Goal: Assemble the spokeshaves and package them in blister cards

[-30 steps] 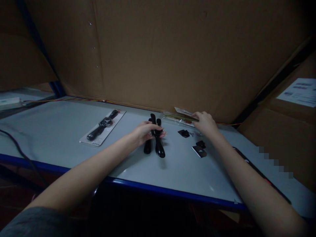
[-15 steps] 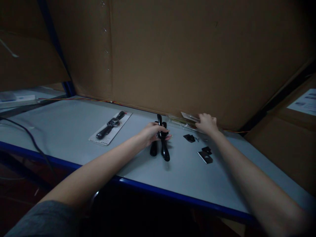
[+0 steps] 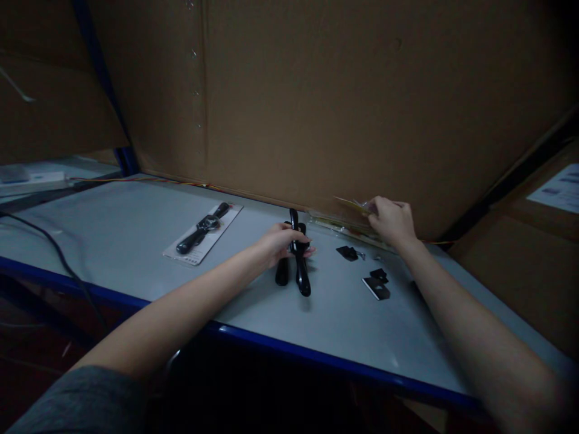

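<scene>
I log a carded black watch [image 3: 199, 228] lying at far left, flat on its card. My left hand [image 3: 281, 243] curls closed round an upright black watch strap [image 3: 301, 278], apparently steadying it. My right hand [image 3: 391, 222] pinches a clear plastic packet [image 3: 344, 220] narrowly at the far edge.

The pale grey workbench [image 3: 362, 337] with a blue edge runs across the view. At its centre lies a black watch strap [image 3: 301, 271]. At nine o'clock from there is a black watch [image 3: 201, 228] on a white card [image 3: 187, 256], with a black cable [image 3: 58, 259] farther out. A clear plastic sleeve [image 3: 348, 226] lies at two o'clock against the back. Black pads [image 3: 347, 253] sit around three to four o'clock, one on white backing [image 3: 376, 289], beside tiny metal bits [image 3: 360, 255] too dim to name.
</scene>
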`<action>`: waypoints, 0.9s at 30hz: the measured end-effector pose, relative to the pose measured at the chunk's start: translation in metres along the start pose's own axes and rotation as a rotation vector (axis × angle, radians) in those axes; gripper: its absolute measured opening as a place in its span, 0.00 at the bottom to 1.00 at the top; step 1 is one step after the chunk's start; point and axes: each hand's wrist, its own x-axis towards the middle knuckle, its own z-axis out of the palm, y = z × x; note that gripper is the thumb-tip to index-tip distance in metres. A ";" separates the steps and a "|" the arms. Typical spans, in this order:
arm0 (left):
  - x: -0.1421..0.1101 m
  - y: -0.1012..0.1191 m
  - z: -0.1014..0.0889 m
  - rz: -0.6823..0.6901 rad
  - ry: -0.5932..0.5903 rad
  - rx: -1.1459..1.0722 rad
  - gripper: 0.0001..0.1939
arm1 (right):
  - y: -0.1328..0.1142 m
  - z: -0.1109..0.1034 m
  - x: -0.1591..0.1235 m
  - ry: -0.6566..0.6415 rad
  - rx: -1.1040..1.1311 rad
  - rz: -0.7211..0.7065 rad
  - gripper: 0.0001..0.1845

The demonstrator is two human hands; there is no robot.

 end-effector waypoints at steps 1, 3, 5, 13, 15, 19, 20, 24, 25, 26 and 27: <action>-0.001 0.000 0.000 0.000 -0.005 0.004 0.12 | -0.003 -0.003 0.000 0.024 -0.007 -0.019 0.14; -0.001 0.000 0.000 0.003 -0.012 0.007 0.12 | -0.008 -0.010 0.001 0.029 -0.013 -0.051 0.22; -0.001 0.000 -0.001 0.001 -0.016 0.007 0.12 | -0.014 -0.018 0.002 0.020 -0.008 -0.081 0.30; -0.001 0.008 -0.003 -0.163 -0.059 -0.177 0.15 | -0.063 -0.074 -0.028 0.218 0.217 -0.388 0.14; -0.004 0.013 -0.003 -0.202 -0.128 -0.210 0.19 | -0.083 -0.081 -0.047 0.321 0.309 -0.592 0.19; -0.010 0.020 -0.002 -0.252 -0.256 -0.139 0.24 | -0.116 -0.083 -0.078 0.359 0.445 -0.900 0.27; -0.012 0.021 0.000 -0.256 -0.275 -0.112 0.25 | -0.122 -0.082 -0.083 0.340 0.468 -0.938 0.28; -0.017 0.022 0.006 -0.230 -0.236 -0.015 0.18 | -0.135 -0.081 -0.094 0.241 0.556 -0.974 0.34; -0.017 0.021 0.007 -0.221 -0.218 0.007 0.14 | -0.136 -0.081 -0.095 0.214 0.564 -0.968 0.34; -0.016 0.020 0.007 -0.219 -0.203 0.029 0.11 | -0.138 -0.080 -0.097 0.188 0.565 -0.963 0.34; -0.015 0.018 0.007 -0.223 -0.191 0.047 0.08 | -0.140 -0.080 -0.099 0.167 0.560 -0.964 0.33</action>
